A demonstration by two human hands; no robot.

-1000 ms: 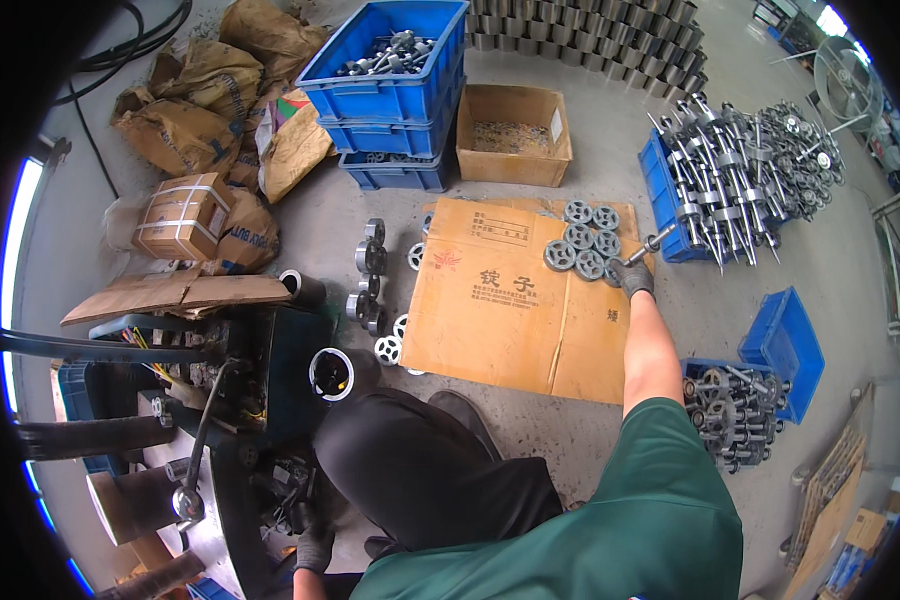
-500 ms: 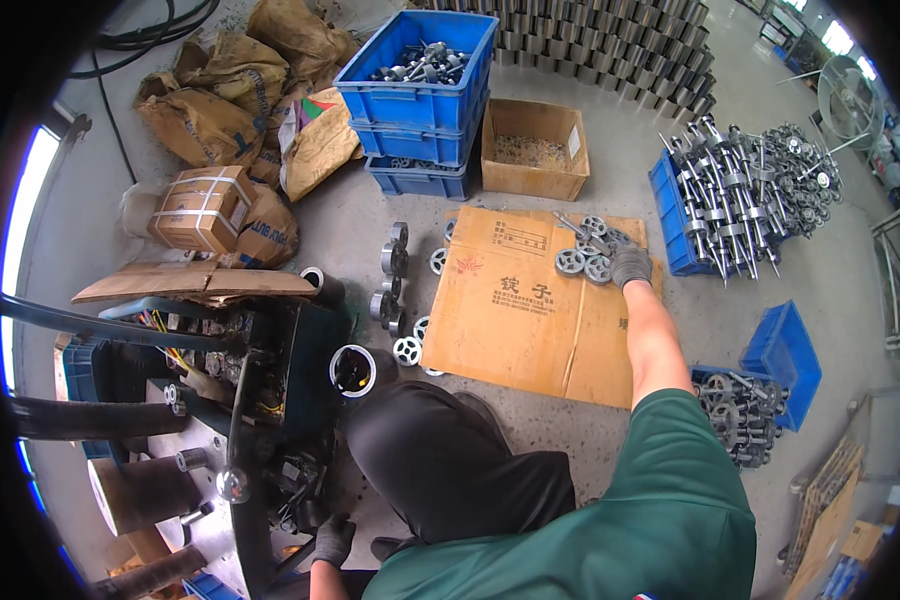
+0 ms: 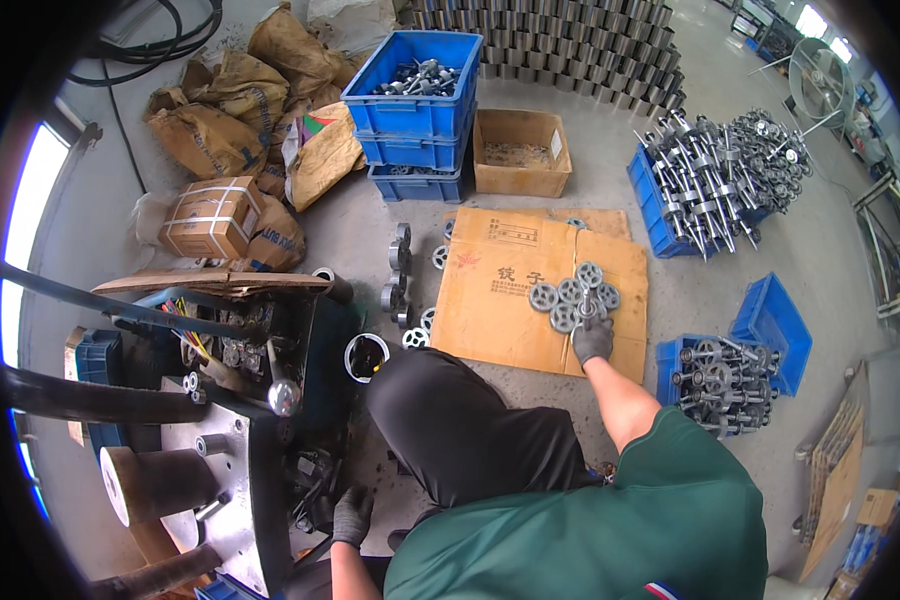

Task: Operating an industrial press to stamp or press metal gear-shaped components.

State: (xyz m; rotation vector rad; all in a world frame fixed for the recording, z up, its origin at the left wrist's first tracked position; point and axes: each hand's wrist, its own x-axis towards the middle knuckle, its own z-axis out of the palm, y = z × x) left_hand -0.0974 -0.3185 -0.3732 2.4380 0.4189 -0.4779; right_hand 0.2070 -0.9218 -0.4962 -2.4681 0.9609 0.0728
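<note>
My right hand (image 3: 594, 340), in a grey glove, reaches onto the flattened cardboard sheet (image 3: 480, 320). Its fingers are closed on a slim metal shaft (image 3: 587, 300) that stands among several spoked metal wheels (image 3: 543, 297). The wheels lie in a tight cluster on the cardboard, and the glove hides part of the shaft's lower end. Low in the picture, beside the machine (image 3: 235, 490), my gloved left hand (image 3: 352, 516) hangs with its fingers loosely apart. Nothing shows in it.
Blue crates (image 3: 410, 112) of metal parts are stacked beyond the cardboard, beside an open carton (image 3: 520, 178). Shafts with wheels fill a crate (image 3: 660, 225) at the far right; a nearer pile (image 3: 725, 385) adjoins a tilted blue crate (image 3: 775, 325). More wheels (image 3: 398, 260) line the floor leftward.
My right hand has come nearer and left across the cardboard, and the wheel cluster now lies closer to me. My left hand has risen slightly with its fingers looser. The view has shifted.
</note>
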